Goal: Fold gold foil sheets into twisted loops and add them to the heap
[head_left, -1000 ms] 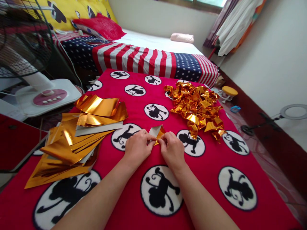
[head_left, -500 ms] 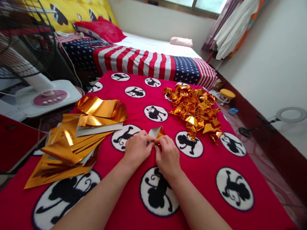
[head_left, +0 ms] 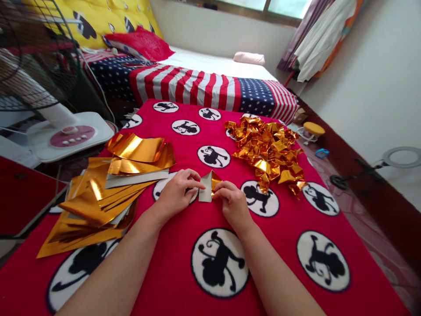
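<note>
The folded foil paper (head_left: 205,188) stands between the two hands, on the middle of the bench (head_left: 171,263), its grey side to the left and its gold side to the right. The right hand (head_left: 233,204) has its grip closed on the gold side, fingers bent over the thumb. The left hand (head_left: 179,191) is loosely bent, its grip not clenched, a fingertip touching the grey side. Both forearms reach in from the near edge, palms turned down.

A red cloth with monkey roundels covers the bench. A stack of gold sheets (head_left: 108,193) lies along the left edge; a heap of folded gold pieces (head_left: 269,149) lies toward the far right corner. Past the left edge stands a fan (head_left: 70,134); beyond the far edge is a bed (head_left: 197,83) with a flag-patterned cover.

Half a second earlier both hands met at the paper's near end; now the left has drawn away leftward, baring more of the grey side.
</note>
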The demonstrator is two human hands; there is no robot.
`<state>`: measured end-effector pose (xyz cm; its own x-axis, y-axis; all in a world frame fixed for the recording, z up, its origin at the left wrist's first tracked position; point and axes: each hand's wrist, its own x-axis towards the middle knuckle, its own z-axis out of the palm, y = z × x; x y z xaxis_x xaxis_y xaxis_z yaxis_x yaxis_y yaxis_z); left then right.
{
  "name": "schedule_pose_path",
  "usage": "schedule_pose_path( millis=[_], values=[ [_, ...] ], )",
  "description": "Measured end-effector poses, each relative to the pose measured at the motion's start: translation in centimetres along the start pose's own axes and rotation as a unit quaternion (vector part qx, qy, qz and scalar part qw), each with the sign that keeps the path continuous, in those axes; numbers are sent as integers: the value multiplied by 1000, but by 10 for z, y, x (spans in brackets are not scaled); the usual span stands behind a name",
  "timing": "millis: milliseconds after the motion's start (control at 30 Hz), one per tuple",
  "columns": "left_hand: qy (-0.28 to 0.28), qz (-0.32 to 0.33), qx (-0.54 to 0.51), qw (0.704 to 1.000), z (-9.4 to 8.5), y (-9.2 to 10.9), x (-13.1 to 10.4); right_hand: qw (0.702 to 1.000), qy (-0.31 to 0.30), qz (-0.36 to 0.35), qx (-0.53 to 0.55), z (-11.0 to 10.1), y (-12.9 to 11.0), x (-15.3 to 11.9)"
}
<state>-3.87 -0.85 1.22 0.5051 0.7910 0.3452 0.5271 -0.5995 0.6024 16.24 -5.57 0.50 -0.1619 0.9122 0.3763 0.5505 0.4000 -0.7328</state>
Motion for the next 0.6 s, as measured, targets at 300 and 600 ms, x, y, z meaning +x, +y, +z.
schedule_pose_path(
  millis=[300, 600],
  values=[
    [5, 87, 121, 989, 0, 13, 1, 1000, -6, 3, 7, 0, 4, 0],
    [-53, 142, 108, 983, 6, 18, -1, 996, -3, 11, -93, -7, -5, -3]
  ],
)
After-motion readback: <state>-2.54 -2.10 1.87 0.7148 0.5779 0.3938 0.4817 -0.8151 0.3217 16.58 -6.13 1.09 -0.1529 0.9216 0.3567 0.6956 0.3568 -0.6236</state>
